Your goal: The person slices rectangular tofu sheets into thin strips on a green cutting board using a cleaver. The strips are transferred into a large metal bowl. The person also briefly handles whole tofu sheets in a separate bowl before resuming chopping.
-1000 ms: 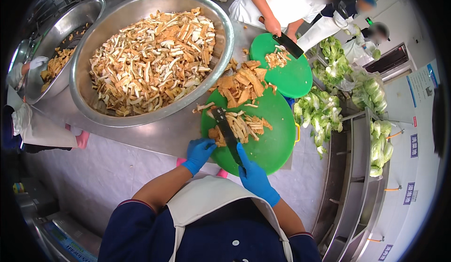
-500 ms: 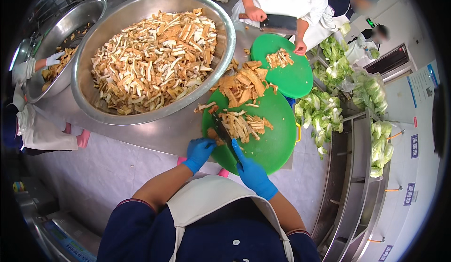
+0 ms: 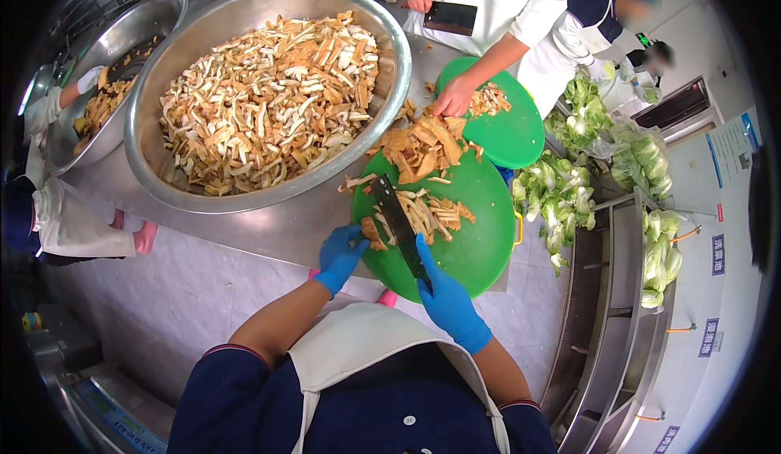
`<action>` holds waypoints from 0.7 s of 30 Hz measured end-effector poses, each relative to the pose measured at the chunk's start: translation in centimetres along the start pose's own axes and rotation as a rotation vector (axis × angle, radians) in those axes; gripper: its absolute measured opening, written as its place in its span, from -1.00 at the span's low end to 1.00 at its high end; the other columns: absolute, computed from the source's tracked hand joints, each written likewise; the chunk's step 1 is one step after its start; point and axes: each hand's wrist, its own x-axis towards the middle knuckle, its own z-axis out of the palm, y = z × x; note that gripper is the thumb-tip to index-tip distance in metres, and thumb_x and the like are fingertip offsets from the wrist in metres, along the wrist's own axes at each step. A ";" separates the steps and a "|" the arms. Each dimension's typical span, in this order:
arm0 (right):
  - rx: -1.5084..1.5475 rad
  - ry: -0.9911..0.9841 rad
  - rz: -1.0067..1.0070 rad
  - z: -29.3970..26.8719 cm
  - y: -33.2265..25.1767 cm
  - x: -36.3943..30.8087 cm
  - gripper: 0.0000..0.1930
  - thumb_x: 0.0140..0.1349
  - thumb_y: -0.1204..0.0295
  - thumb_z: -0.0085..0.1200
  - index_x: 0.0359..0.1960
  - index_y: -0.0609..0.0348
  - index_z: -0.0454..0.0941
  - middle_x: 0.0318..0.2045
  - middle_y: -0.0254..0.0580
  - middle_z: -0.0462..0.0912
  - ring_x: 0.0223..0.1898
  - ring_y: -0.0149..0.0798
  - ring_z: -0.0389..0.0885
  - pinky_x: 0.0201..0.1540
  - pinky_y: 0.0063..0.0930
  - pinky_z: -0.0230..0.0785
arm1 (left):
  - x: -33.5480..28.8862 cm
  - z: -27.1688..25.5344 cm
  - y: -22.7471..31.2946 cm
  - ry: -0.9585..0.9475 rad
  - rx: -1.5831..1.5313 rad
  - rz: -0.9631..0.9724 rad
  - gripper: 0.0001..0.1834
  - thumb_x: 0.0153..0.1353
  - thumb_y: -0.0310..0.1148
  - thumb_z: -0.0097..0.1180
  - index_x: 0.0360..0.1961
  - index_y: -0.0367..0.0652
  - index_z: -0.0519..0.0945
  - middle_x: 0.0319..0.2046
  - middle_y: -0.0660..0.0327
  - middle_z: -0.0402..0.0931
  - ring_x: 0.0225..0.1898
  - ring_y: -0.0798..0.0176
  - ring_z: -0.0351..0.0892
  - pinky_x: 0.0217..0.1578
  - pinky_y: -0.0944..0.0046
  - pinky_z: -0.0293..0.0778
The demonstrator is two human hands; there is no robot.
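My right hand (image 3: 447, 298), in a blue glove, grips a cleaver (image 3: 399, 224) with a dark blade, its index finger stretched along the blade. The cleaver lies slanted over cut tan strips (image 3: 435, 214), which look like fried tofu, on a round green cutting board (image 3: 476, 246). On the board's left side my left hand (image 3: 342, 255), also gloved in blue, has its fingers curled against a small brown-skinned tofu piece (image 3: 373, 233). Uncut tofu slabs (image 3: 423, 146) are heaped at the board's far edge, where a co-worker's bare hand (image 3: 455, 96) reaches into them.
A large steel basin (image 3: 138, 179) full of cut strips stands left of the boards. Beyond my board is a second green board (image 3: 521, 133); the co-worker there holds another cleaver (image 3: 450, 18). Cabbages (image 3: 553, 198) lie at the right by steel sinks (image 3: 598, 324). Another worker is at the far-left basin (image 3: 167, 10).
My cleaver has tilted over, showing more of its blade flat, and my right hand has shifted slightly right. The co-worker's hand has moved from their board to the slabs, their cleaver lifted away.
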 end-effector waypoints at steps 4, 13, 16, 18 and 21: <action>-0.018 0.018 -0.023 0.0 -0.1 0.1 -0.24 0.10 0.58 -0.09 0.35 -0.21 -0.05 -0.42 0.22 0.50 -0.41 0.14 0.50 -0.25 -0.14 0.35 | 0.6 0.9 0.0 -0.097 0.335 0.265 -0.80 -0.02 -0.22 0.23 -0.36 -0.03 0.63 -0.35 0.17 0.57 -0.33 0.08 0.56 -0.28 0.16 0.43; -0.075 -0.118 0.045 1.1 0.2 -0.2 -0.26 0.09 0.61 -0.11 0.34 -0.17 -0.01 -0.38 0.30 0.50 -0.35 0.22 0.51 -0.21 -0.10 0.34 | 0.2 0.4 -0.7 -0.065 0.260 0.149 -0.81 0.05 -0.17 0.10 -0.38 0.01 0.63 -0.38 0.19 0.56 -0.32 0.05 0.53 -0.24 0.07 0.35; -0.078 -0.038 -0.028 2.8 1.4 0.3 -0.25 0.09 0.60 -0.13 0.34 -0.30 -0.01 -0.49 0.22 0.49 -0.49 0.14 0.48 -0.33 -0.13 0.34 | 1.2 0.5 -0.6 -0.094 0.254 0.139 -0.79 0.06 -0.16 0.07 -0.37 0.02 0.64 -0.35 0.17 0.56 -0.30 0.05 0.53 -0.22 0.07 0.34; -0.059 0.015 -0.089 3.0 1.9 0.3 -0.23 0.08 0.59 -0.14 0.34 -0.36 -0.02 -0.55 0.18 0.49 -0.56 0.09 0.48 -0.40 -0.15 0.35 | 1.5 0.6 -0.7 -0.125 0.285 0.126 -0.78 0.07 -0.15 0.06 -0.37 0.01 0.64 -0.34 0.16 0.56 -0.29 0.05 0.53 -0.21 0.07 0.35; -0.022 0.025 -0.102 1.8 1.4 0.3 -0.22 0.08 0.59 -0.13 0.34 -0.37 -0.04 -0.55 0.19 0.49 -0.54 0.09 0.49 -0.39 -0.14 0.34 | 1.4 -0.5 0.8 -0.096 0.371 0.127 -0.81 0.03 -0.21 0.16 -0.38 -0.06 0.64 -0.38 0.16 0.56 -0.31 0.06 0.54 -0.24 0.17 0.39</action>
